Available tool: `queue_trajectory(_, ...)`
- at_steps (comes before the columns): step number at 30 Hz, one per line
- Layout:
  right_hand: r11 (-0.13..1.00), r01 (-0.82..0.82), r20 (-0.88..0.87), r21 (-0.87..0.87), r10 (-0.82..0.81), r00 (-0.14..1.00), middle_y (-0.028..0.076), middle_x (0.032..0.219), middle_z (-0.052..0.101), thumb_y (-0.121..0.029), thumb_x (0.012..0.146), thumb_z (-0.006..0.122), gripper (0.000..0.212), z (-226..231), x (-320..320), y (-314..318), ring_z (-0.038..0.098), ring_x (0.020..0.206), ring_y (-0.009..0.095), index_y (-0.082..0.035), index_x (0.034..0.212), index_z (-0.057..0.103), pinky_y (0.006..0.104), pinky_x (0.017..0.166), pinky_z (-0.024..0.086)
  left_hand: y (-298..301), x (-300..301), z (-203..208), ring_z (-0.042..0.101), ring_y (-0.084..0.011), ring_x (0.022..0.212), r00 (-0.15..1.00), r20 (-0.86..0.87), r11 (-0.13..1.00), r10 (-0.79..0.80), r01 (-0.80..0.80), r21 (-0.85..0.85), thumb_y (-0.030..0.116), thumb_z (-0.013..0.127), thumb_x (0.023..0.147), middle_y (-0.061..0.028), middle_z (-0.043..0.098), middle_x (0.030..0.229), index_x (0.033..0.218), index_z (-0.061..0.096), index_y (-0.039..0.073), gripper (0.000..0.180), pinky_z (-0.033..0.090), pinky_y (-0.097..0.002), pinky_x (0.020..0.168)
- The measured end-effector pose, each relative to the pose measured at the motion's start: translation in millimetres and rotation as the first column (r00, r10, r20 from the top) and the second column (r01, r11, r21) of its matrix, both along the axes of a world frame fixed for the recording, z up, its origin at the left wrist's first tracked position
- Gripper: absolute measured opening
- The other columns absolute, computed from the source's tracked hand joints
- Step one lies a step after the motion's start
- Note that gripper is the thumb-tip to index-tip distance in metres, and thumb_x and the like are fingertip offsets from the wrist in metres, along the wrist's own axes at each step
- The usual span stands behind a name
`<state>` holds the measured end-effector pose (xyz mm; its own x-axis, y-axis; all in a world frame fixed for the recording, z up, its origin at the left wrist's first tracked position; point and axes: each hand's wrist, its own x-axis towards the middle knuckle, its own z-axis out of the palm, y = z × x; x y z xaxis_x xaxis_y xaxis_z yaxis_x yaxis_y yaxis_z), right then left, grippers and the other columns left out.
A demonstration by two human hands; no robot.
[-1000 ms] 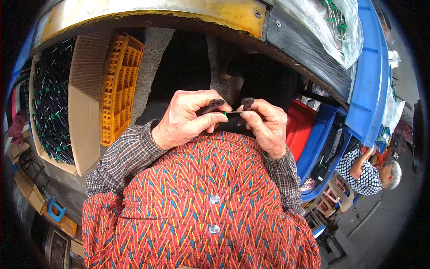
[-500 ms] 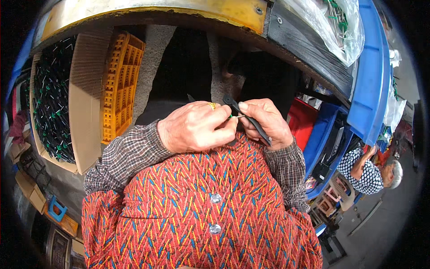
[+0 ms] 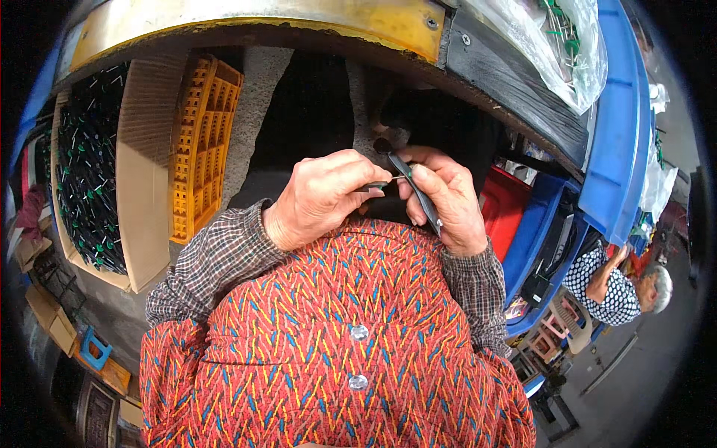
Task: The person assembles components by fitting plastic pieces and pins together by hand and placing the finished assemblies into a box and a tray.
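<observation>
My left hand (image 3: pixel 317 196) is closed in a pinch on a small dark piece (image 3: pixel 375 185); its exact kind is hard to make out. My right hand (image 3: pixel 457 200) grips a slim black bar-shaped part (image 3: pixel 420 193), held at a slant with its upper end leaning left. That upper end looks rounded. A thin metal pin (image 3: pixel 399 177) shows between the two hands, by the black part and the right fingertips. Both hands are above my lap, just beyond the patterned red garment (image 3: pixel 343 299), and my right fingers partly cover the black part.
At left, a cardboard box (image 3: pixel 146 172) holds many black parts with green bits and metal pins, beside a yellow plastic crate (image 3: pixel 205 149). The bench edge (image 3: pixel 299 30) curves across the front. Blue bins (image 3: pixel 612 127) and a clear bag (image 3: pixel 590 82) lie right; another person (image 3: pixel 609 284) sits beyond.
My left hand has turned and drawn slightly back left, so the small dark piece in its fingers now shows. My right hand still grips the black part, now turned somewhat.
</observation>
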<state>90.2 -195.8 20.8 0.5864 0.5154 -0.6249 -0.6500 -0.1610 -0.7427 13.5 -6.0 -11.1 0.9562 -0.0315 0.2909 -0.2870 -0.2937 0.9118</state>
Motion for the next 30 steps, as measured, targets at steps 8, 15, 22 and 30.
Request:
queue_trajectory(8, 0.997, -0.013, -0.012, 0.075, 0.014, 1.000, 0.008, 0.071, 0.062, -0.019, 0.089, 0.064, 0.033, 2.7, 2.9, -5.1, 0.054, 0.050, 0.009, 0.006, 0.109, 0.057, 0.0195, 0.044, 0.042, 0.2, -1.2, 1.1, 0.061, -0.0114, 0.058, 0.987, -0.156, 0.988, -0.027, 0.003, -0.156, -0.005, 0.068, 0.077, -0.0091, 0.063, 0.083, 0.097, 0.066, 0.000, 0.021, 0.048, -0.0239, 0.051)
queue_trajectory(15, 0.998, 0.032, -0.063, 0.051, -0.029, 0.998, 0.006, 0.070, 0.063, -0.012, 0.087, 0.065, 0.028, 4.5, 1.1, -4.6, 0.057, 0.056, 0.008, 0.007, 0.107, 0.058, 0.0193, 0.047, 0.044, 0.4, -1.7, 4.0, 0.060, -0.0082, 0.060, 0.943, -0.319, 0.925, -0.093, -0.037, -0.378, -0.002, 0.066, 0.082, -0.0061, 0.064, 0.083, 0.099, 0.065, -0.001, 0.018, 0.048, -0.0213, 0.053)
queue_trajectory(22, 1.000, 0.024, 0.135, 0.000, -0.023, 0.991, 0.003, 0.076, 0.063, -0.006, 0.085, 0.066, 0.023, 5.5, -2.5, 0.3, 0.057, 0.064, 0.006, 0.005, 0.104, 0.059, 0.0179, 0.056, 0.044, -0.6, -2.4, 1.6, 0.056, -0.0053, 0.063, 0.826, -0.510, 0.743, -0.241, -0.181, -0.644, 0.002, 0.064, 0.086, -0.0029, 0.063, 0.083, 0.102, 0.062, -0.002, 0.017, 0.047, -0.0192, 0.057)
queue_trajectory(30, 1.000, 0.026, 0.164, -0.010, -0.024, 0.986, 0.003, 0.077, 0.063, -0.005, 0.086, 0.065, 0.024, 3.2, -5.2, 2.1, 0.057, 0.065, 0.006, 0.006, 0.107, 0.059, 0.0172, 0.055, 0.043, 0.0, -1.2, 1.9, 0.055, -0.0040, 0.062, 0.810, -0.532, 0.700, -0.246, -0.232, -0.676, 0.005, 0.066, 0.086, -0.0003, 0.062, 0.078, 0.102, 0.063, 0.001, 0.017, 0.042, -0.0168, 0.052)
